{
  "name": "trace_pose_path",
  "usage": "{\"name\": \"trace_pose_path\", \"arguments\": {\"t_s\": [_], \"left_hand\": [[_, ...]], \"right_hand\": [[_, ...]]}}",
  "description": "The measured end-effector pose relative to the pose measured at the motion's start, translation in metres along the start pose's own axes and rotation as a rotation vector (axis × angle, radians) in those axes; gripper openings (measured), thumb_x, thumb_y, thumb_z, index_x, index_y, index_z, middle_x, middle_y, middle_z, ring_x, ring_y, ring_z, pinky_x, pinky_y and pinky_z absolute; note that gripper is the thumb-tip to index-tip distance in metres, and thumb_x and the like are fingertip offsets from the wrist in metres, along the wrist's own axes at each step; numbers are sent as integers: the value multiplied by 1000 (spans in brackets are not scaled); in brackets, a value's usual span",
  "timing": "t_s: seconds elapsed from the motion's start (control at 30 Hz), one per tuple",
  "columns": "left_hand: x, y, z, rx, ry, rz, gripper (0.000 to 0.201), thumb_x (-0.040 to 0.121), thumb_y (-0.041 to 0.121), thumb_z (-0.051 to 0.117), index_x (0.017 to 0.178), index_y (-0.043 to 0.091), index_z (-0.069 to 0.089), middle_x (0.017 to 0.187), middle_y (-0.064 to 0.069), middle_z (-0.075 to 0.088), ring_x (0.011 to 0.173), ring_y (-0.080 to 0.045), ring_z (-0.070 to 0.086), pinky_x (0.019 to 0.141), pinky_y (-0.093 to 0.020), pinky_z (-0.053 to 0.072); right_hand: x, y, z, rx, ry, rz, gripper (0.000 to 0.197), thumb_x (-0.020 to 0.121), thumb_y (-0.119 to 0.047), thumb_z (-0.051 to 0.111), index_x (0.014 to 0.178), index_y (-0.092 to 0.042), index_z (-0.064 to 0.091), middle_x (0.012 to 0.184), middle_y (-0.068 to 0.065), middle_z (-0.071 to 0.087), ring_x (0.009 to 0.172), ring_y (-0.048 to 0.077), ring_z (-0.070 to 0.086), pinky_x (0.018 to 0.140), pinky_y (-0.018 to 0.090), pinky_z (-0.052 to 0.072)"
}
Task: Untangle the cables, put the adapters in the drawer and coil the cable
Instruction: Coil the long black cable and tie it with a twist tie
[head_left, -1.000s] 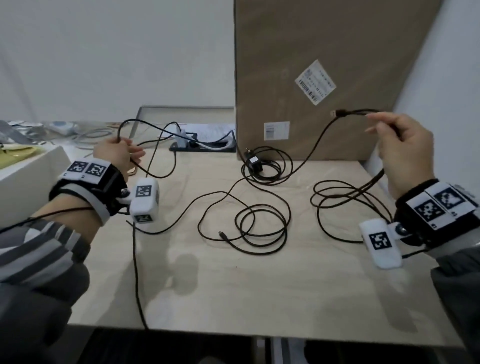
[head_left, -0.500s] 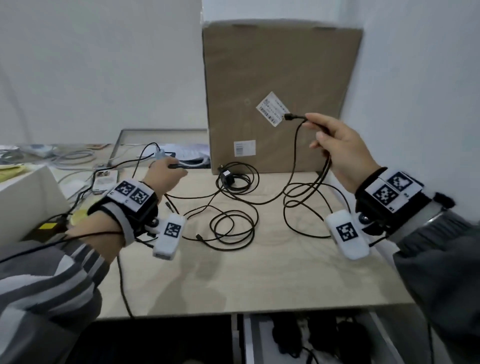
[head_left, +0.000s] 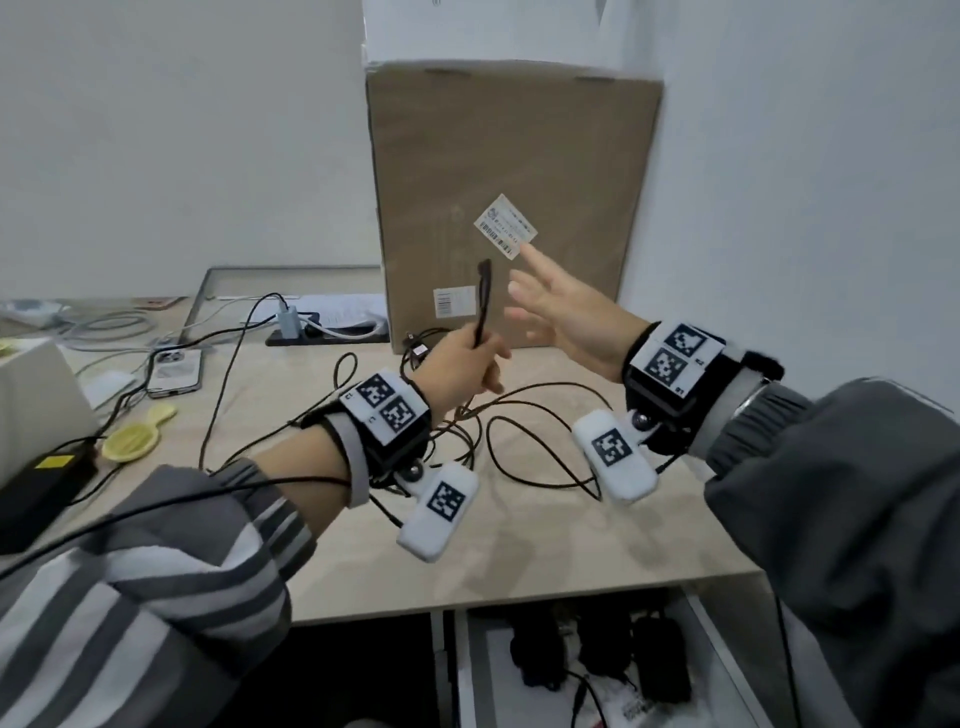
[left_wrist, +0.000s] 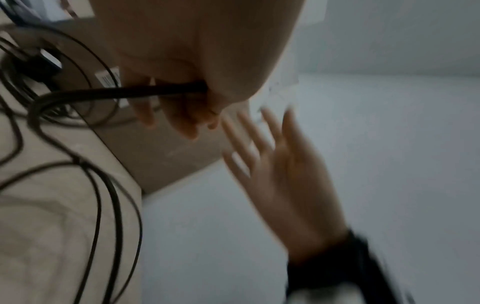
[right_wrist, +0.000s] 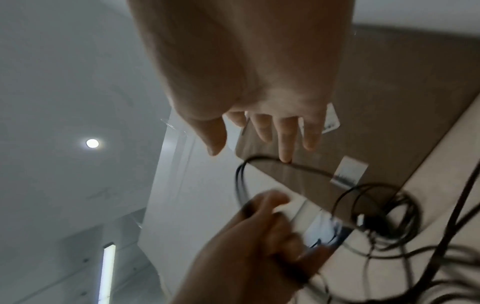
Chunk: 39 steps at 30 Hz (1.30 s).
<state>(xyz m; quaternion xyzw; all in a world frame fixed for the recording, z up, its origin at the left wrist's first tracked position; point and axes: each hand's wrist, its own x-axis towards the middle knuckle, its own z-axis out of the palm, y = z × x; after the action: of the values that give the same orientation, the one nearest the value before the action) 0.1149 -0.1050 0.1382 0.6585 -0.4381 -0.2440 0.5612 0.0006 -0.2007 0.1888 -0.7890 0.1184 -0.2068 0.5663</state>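
Observation:
My left hand (head_left: 475, 358) is raised over the middle of the table and grips a black cable (head_left: 484, 296), whose doubled end sticks up out of the fist. The wrist view shows this cable (left_wrist: 145, 91) running into the curled fingers. My right hand (head_left: 530, 296) hovers just right of that end, fingers spread, holding nothing; its fingertips (right_wrist: 285, 152) almost touch the cable loop (right_wrist: 240, 172). The rest of the cable lies in loose loops (head_left: 524, 441) on the wooden table (head_left: 519, 566). A small black adapter (head_left: 417, 352) sits by the box foot. Below, an open drawer (head_left: 467, 670) holds dark adapters (head_left: 660, 654).
A tall cardboard box (head_left: 509, 156) stands at the back, with the wall close on the right. At the back left are a power strip with a charger (head_left: 311, 332), a phone (head_left: 174, 364), a yellow paddle (head_left: 132, 441), a black power brick (head_left: 36, 488) and a white box (head_left: 31, 400).
My left hand swung from the table's left side to the middle and took hold of the cable end. My right hand let that end go and opened. The view pulled back.

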Motion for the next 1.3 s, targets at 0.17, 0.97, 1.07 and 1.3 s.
{"name": "trace_pose_path", "arguments": {"t_s": [0.17, 0.97, 1.07, 1.3], "left_hand": [[2, -26, -59, -140, -25, -76, 22, 104, 16, 33, 92, 12, 51, 54, 5, 29, 47, -9, 24, 47, -20, 24], [-1, -1, -110, -50, -235, 54, 43, 96, 42, 44, 101, 6, 66, 59, 1, 39, 54, -9, 30, 54, -21, 26], [8, 0, -112, -100, 15, 70, 35, 102, 30, 39, 88, 13, 67, 73, -2, 61, 72, -15, 56, 72, -26, 44], [31, 16, -136, -66, 408, 78, 35, 103, 29, 36, 79, 19, 59, 79, 2, 64, 68, -9, 58, 57, -20, 38]], "right_hand": [[-22, 65, -35, -549, -59, 179, 44, 95, -18, 57, 137, -11, 48, 140, 6, 52, 124, 12, 49, 107, 22, 35], [54, 41, -3, -323, 47, -143, 19, 89, -8, 64, 82, -19, 51, 86, 4, 69, 86, 19, 68, 83, 30, 54], [49, 38, -13, -465, 204, -167, 17, 89, -13, 64, 82, -20, 50, 83, 4, 74, 81, 15, 70, 81, 27, 52], [39, 74, -95, -583, 521, 361, 14, 81, -14, 68, 70, -18, 59, 47, -6, 64, 52, 6, 64, 64, 27, 54]]}}
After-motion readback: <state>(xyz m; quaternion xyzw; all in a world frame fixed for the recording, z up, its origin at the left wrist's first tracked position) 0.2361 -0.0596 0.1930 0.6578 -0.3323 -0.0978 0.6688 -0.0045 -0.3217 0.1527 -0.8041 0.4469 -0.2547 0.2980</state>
